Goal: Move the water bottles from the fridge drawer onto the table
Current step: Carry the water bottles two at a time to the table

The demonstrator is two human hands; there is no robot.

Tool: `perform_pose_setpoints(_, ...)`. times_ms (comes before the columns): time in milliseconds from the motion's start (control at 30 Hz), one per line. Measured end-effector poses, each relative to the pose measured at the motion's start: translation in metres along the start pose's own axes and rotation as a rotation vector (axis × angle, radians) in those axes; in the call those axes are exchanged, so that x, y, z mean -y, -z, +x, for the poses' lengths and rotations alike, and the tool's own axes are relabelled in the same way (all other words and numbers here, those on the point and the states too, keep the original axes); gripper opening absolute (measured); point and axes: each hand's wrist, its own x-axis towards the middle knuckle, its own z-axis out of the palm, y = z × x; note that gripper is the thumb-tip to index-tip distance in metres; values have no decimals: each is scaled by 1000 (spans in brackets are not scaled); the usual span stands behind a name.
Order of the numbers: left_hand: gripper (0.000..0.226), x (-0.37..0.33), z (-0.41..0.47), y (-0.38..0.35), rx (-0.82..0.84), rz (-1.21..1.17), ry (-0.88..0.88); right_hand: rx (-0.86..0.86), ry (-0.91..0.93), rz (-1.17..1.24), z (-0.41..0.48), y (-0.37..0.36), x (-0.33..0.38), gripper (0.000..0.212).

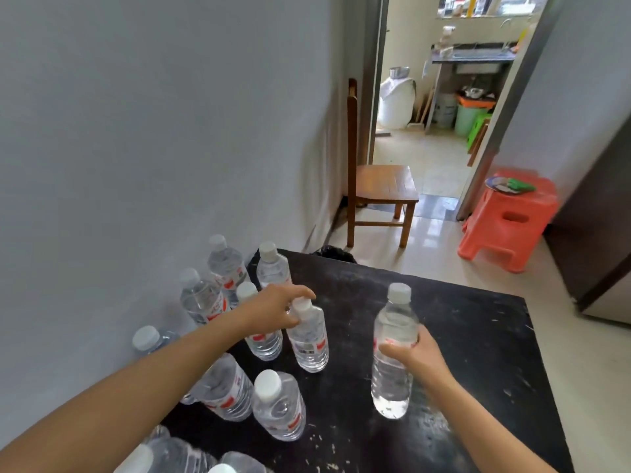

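Several clear water bottles with white caps stand along the left side of the black table (461, 343). My left hand (278, 310) reaches over them, its fingers around the cap and neck of one upright bottle (309, 343). My right hand (415, 358) grips the middle of another bottle (392, 353), held upright with its base at the table top near the centre. Another bottle (280, 406) stands in front of my left forearm. The fridge drawer is out of sight.
A grey wall runs along the table's left side. Beyond the table stand a wooden chair (382, 189) and an orange plastic stool (512, 220) on a tiled floor, with a doorway into a kitchen behind. A dark appliance side (601, 233) is at the right.
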Motion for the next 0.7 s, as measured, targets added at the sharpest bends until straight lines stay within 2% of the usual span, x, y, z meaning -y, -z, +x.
perform_pose_setpoints(67, 44, -2, 4, 0, 0, 70, -24, 0, 64, -119, 20, -8, 20, 66)
perform_pose_setpoints(133, 43, -5, 8, 3, 30, 137, -42, -1, 135, -150, 38, -21, 43, 63)
perform_pose_setpoints(233, 47, -3, 11, 6, 34, 153, -37, 3, 197, -174, 66, -43, 63, 70)
perform_pose_setpoints(433, 49, 0, 12, 1, 19, 217, -73, 39, 118, -202, 103, -86, 61, 64)
perform_pose_setpoints(700, 55, 3, 14, 4, 42, 158, -114, 118, 106, -326, 109, -106, 44, 73)
